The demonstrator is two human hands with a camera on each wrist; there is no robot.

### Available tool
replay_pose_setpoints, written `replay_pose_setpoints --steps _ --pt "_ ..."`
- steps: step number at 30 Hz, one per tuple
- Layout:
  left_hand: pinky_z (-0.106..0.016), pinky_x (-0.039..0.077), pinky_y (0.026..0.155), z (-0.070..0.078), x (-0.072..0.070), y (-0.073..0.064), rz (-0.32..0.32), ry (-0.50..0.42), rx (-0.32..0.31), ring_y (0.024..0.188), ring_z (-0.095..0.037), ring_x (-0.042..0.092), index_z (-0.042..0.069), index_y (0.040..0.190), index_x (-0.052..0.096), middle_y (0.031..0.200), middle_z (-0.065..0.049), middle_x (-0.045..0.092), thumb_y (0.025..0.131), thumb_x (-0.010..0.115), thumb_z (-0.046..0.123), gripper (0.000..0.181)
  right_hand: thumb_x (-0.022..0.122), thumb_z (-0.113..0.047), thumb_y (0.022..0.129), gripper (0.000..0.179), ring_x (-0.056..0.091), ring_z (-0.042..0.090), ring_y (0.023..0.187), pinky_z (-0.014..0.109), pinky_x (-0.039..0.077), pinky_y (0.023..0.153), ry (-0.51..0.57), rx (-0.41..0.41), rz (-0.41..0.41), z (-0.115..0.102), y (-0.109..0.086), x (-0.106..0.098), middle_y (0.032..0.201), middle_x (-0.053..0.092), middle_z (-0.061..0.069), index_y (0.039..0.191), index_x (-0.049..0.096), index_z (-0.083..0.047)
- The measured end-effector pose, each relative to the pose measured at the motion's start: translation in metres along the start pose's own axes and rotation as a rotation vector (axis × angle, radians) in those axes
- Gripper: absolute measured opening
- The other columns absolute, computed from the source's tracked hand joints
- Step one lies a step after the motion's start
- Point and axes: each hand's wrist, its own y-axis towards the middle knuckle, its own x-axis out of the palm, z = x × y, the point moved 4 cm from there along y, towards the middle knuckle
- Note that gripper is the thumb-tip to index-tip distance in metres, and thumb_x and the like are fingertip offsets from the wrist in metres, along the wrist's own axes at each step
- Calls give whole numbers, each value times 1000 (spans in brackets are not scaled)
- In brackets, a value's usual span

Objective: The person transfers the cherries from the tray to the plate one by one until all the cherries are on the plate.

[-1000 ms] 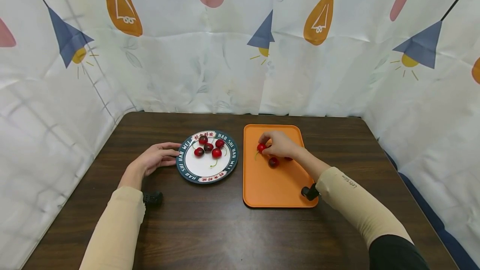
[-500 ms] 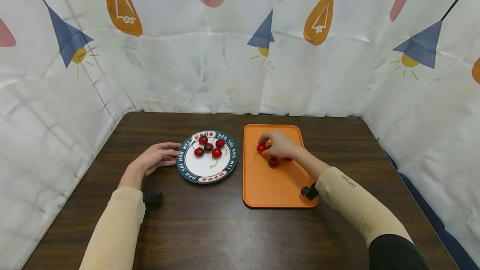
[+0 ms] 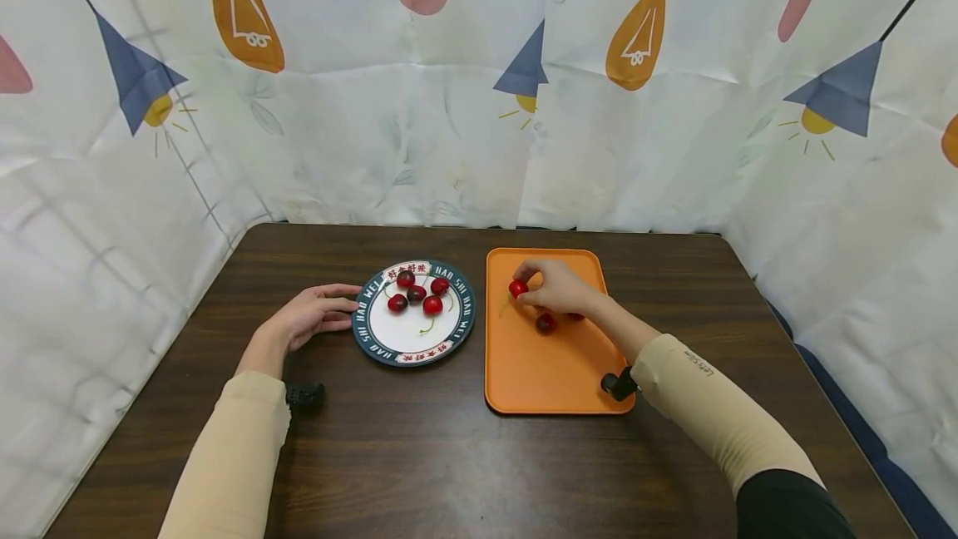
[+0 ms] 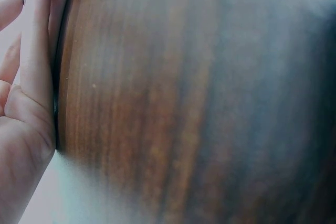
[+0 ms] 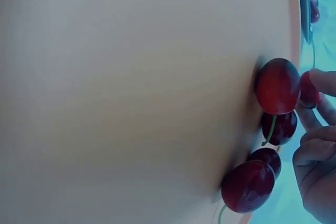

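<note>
My left hand point(image 3: 318, 318) lies at the left rim of a round plate point(image 3: 374, 339) with a dark teal lettered border. Its fairly straight fingers touch that rim; in the left wrist view the hand point(image 4: 31, 93) shows at the left edge. Several dark red cherries point(image 3: 416, 294), some with green stems, sit on the plate's white middle. Over an orange tray point(image 3: 550, 373), my right hand point(image 3: 561, 288) pinches a red cherry point(image 3: 518, 288) between thumb and fingers. Another cherry point(image 3: 545, 323) lies on the tray below the hand. More cherries point(image 5: 278, 86) appear in the right wrist view, partly hidden in the head view.
Plate and tray stand side by side on a dark brown wooden table point(image 3: 404, 456), with a narrow gap between them. A white printed curtain point(image 3: 449, 131) hangs behind the table and on both sides.
The pinched cherry has risen slightly off the tray and shifted a little left and away, its stem moving with it. The left hand and plate hold still.
</note>
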Motion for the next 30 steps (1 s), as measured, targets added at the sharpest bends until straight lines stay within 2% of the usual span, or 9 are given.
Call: replay_pose_setpoints --steps 8,14,20,24,30 --pt "-31 58 91 0 0 1 -1 0 3 97 -15 70 0 155 42 142 -22 48 102 67 20 61 81 -27 91 30 59 25 95 38 52 85 9 -30 27 -12 0 -1 111 67 0 116 69 -16" --pt "-32 57 91 1 1 1 -2 0 3 97 -15 70 -1 155 42 144 -23 46 103 66 20 61 81 -27 91 31 60 27 101 36 52 87 22 -65 24 -20 5 5 111 67 -2 117 69 -15" --pt "-31 57 91 0 1 1 -2 0 -1 97 -15 70 0 155 42 144 -24 46 102 66 20 62 81 -27 91 29 59 28 87 33 52 71 53 -80 8 -28 10 13 108 68 -3 115 70 -16" --pt "-31 58 91 0 1 2 -3 -3 9 96 -14 70 -1 155 41 140 -22 49 102 66 18 61 81 -25 90 29 60 27 93 29 50 71 40 -118 11 -36 15 20 107 69 -3 115 70 -15" --pt "-32 59 90 -1 0 1 2 1 18 95 -14 70 -2 155 41 136 -20 52 103 66 16 60 82 -25 89 32 59 27 89 30 49 73 13 -156 6 -47 21 32 106 68 -3 116 70 -13"
